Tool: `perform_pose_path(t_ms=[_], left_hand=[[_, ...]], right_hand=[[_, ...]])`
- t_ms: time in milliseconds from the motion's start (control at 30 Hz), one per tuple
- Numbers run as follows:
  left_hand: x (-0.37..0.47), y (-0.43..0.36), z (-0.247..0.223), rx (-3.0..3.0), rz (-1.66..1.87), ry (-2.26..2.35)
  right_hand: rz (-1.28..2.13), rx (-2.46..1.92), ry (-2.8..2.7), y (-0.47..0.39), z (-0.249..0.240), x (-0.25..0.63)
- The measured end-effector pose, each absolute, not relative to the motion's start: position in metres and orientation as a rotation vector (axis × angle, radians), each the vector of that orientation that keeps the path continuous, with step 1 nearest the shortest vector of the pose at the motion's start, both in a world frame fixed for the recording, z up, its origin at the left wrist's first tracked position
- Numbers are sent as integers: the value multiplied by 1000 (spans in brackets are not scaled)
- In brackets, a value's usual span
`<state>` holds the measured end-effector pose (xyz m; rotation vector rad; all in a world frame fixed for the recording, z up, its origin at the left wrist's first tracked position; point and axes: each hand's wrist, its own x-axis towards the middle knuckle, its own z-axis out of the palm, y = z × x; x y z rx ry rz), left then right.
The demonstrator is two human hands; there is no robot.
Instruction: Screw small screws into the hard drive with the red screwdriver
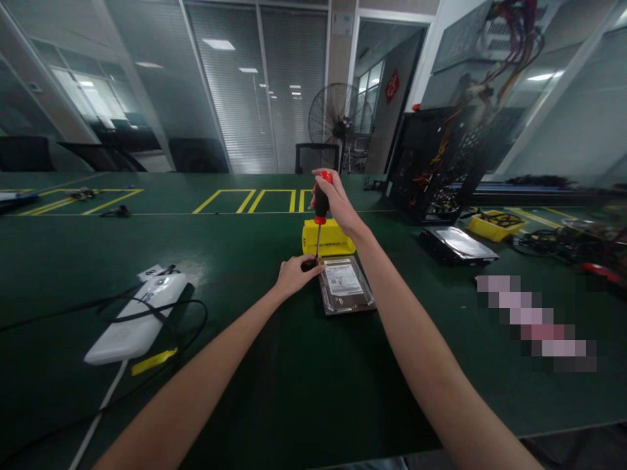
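My right hand (335, 199) is wrapped round the red and black handle of a screwdriver (321, 209), which stands nearly upright. Its tip points down at the far left corner of a hard drive (345, 284) lying flat with its white label up. At that same corner, the fingers of my left hand (298, 272) are closed around a small dark piece (308, 264) too small to name, the thumb reaching over the drive's edge. Just behind the drive is a yellow box (329, 238), partly hidden by the screwdriver and my right wrist.
A white power bank-like device (142, 316) with black cables lies to the left. On the right are a second hard drive (459, 245), a yellow tray (496, 225) of cables and an open black computer case (426, 163). Yellow tape outlines (272, 191) mark the green table's far side.
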<state>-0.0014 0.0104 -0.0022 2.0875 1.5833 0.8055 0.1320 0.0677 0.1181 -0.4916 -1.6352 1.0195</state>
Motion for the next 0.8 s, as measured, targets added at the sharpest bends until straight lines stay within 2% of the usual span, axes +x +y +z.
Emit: perform_pose_path(t_ms=[400, 800], left_hand=[[-3, 11, -4, 2091, 818, 1574], [-3, 13, -6, 2088, 846, 1576]], right_hand=[[835, -558, -1630, 69, 120, 132], [894, -491, -1673, 74, 120, 134]])
